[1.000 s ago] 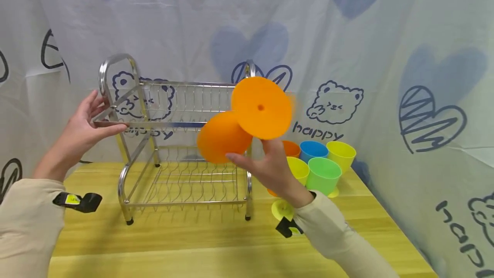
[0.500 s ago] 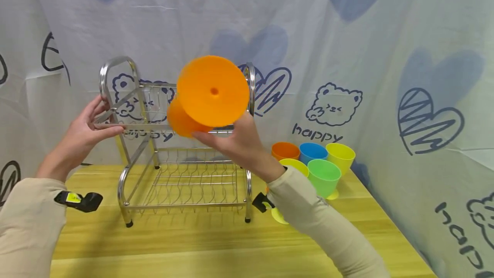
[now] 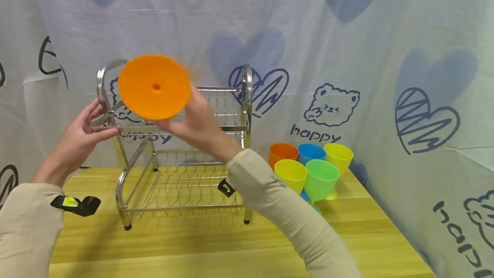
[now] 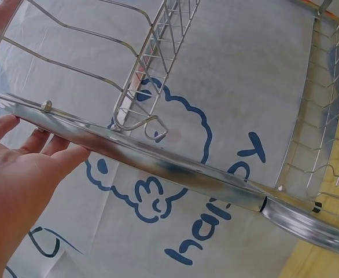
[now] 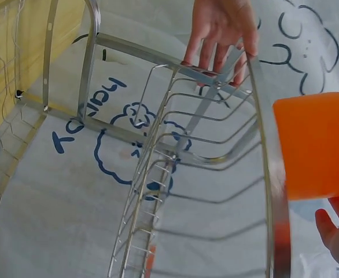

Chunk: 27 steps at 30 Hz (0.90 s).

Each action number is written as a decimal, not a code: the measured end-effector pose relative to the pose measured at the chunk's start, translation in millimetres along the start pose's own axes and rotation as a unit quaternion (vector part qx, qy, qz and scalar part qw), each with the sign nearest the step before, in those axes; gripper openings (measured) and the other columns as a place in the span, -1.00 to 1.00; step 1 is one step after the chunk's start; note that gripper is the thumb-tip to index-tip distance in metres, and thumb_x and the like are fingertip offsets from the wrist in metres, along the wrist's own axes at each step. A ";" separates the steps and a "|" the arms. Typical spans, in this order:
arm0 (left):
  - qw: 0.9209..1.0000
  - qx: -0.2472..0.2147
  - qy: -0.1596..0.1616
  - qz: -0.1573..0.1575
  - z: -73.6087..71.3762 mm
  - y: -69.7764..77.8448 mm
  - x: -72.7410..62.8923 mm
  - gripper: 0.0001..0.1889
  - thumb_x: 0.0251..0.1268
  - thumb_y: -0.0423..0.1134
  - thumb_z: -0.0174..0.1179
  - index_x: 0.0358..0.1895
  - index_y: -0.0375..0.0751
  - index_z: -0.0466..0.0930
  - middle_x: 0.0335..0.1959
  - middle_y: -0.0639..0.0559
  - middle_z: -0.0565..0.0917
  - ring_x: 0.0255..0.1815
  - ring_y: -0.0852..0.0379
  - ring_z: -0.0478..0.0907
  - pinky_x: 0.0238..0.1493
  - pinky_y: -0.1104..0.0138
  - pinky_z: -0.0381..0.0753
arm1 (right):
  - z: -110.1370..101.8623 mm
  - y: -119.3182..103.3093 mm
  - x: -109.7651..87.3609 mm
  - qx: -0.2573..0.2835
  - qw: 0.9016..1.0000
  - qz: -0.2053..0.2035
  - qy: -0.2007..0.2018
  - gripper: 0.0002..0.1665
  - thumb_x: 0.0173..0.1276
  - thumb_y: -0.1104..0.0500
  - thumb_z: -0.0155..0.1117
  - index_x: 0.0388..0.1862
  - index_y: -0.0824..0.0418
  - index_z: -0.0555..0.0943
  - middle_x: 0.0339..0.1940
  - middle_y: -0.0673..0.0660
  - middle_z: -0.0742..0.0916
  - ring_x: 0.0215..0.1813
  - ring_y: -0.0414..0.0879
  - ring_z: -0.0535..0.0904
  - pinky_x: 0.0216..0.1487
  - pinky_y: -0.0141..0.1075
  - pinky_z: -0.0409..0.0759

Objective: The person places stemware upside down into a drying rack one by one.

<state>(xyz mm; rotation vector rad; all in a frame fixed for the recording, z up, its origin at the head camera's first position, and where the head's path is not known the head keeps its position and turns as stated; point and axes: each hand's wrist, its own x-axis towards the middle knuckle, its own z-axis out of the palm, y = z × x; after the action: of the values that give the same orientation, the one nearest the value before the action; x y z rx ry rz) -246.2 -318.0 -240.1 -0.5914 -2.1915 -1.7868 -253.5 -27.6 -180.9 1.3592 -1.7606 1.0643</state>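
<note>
My right hand holds an orange plastic goblet before the left part of the upper tier of a metal dish rack. The goblet's round foot faces the head camera and hides its bowl there. In the right wrist view, the orange bowl appears beside the rack's front rail, with my fingers partly in view below it. My left hand grips the upper left side of the rack, thumb along the front rail. The left wrist view has its fingers against the metal side bar.
Right of the rack stand several goblets, among them orange, blue, yellow and green. The rack has a lower wire tier near the wooden table. A printed curtain hangs behind.
My right hand has carried the orange goblet leftward across the rack's upper tier, from its right end to its left part. My left hand keeps its place on the rack.
</note>
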 end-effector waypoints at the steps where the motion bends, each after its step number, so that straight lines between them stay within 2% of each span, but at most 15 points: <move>1: 1.000 -0.006 -0.002 0.004 -0.1 -0.4 -0.1 -0.11 0.36 -0.51 0.08 0.57 0.12 -0.21 0.55 -0.18 -0.14 0.05 0.29 0.42 0.03 0.61 0.44 | 2.9 0.2 3.0 -0.011 1.000 0.016 -0.011 -0.04 0.05 0.21 0.56 0.35 0.40 0.25 0.23 0.28 0.50 0.23 -0.04 0.41 0.29 -0.43 0.29; 4: 1.000 -0.015 0.000 0.010 -0.2 -2.1 -0.6 -0.11 0.36 -0.53 0.07 0.58 0.09 -0.23 0.55 -0.19 -0.16 0.04 0.28 0.42 -0.01 0.63 0.45 | 13.5 0.4 12.0 -0.039 0.997 0.064 -0.036 -0.07 0.09 0.13 0.55 0.35 0.33 0.28 0.21 0.22 0.51 0.18 -0.05 0.43 0.20 -0.47 0.35; 10: 0.999 0.043 0.013 -0.004 0.7 -2.0 -1.9 -0.13 0.40 -0.44 0.08 0.57 0.16 -0.25 0.56 -0.11 -0.13 0.05 0.34 0.41 0.12 0.58 0.41 | 32.9 1.5 32.3 -0.086 0.981 0.159 -0.065 -0.15 0.16 -0.03 0.49 0.35 0.15 0.31 0.22 0.05 0.53 0.16 -0.19 0.39 0.09 -0.54 0.36; 13: 0.998 0.063 0.016 -0.014 2.1 -0.8 -1.7 -0.14 0.42 -0.39 0.09 0.57 0.20 -0.25 0.57 -0.07 -0.14 0.08 0.36 0.39 0.21 0.52 0.37 | 40.4 1.8 39.4 -0.093 0.972 0.203 -0.068 -0.14 0.17 -0.09 0.46 0.39 0.05 0.30 0.20 -0.04 0.54 0.12 -0.26 0.40 0.04 -0.52 0.38; 17: 0.998 0.056 0.017 -0.011 2.4 -0.8 -2.4 -0.14 0.42 -0.39 0.08 0.57 0.17 -0.25 0.57 -0.05 -0.15 0.09 0.38 0.38 0.27 0.49 0.30 | 49.6 2.8 44.4 -0.086 0.960 0.261 -0.052 -0.14 0.16 -0.11 0.46 0.40 -0.01 0.33 0.19 -0.09 0.55 0.08 -0.27 0.43 -0.02 -0.51 0.42; 21: 1.000 0.023 0.017 0.000 2.7 -2.3 -2.5 -0.14 0.41 -0.43 0.08 0.57 0.13 -0.23 0.58 -0.05 -0.16 0.06 0.38 0.42 0.25 0.53 0.30 | 56.0 5.9 49.3 -0.084 0.943 0.319 -0.037 -0.15 0.13 -0.13 0.48 0.37 -0.03 0.37 0.10 -0.08 0.58 0.00 -0.25 0.47 -0.15 -0.50 0.46; 23: 1.000 0.006 0.015 0.006 3.3 -3.1 -2.4 -0.14 0.40 -0.46 0.07 0.57 0.10 -0.23 0.58 -0.04 -0.17 0.09 0.36 0.40 0.27 0.53 0.28 | 58.0 7.7 53.7 -0.094 0.933 0.345 -0.044 -0.16 0.12 -0.15 0.49 0.36 -0.05 0.38 0.02 -0.09 0.60 -0.07 -0.26 0.49 -0.21 -0.49 0.46; 27: 1.000 0.009 0.020 0.010 5.3 -4.3 -3.9 -0.14 0.40 -0.46 0.07 0.58 0.07 -0.24 0.58 -0.04 -0.17 0.20 0.27 0.30 0.31 0.51 0.22 | 61.5 10.3 64.4 -0.118 0.910 0.391 -0.071 -0.22 0.10 -0.16 0.49 0.28 -0.06 0.42 -0.14 -0.11 0.63 -0.22 -0.26 0.51 -0.31 -0.46 0.46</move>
<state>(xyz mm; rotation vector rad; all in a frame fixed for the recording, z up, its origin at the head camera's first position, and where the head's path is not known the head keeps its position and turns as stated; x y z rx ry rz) -244.4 -314.1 -246.7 -0.5673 -2.1654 -1.7508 -280.3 -109.0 -154.6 0.5715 -2.5430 1.0993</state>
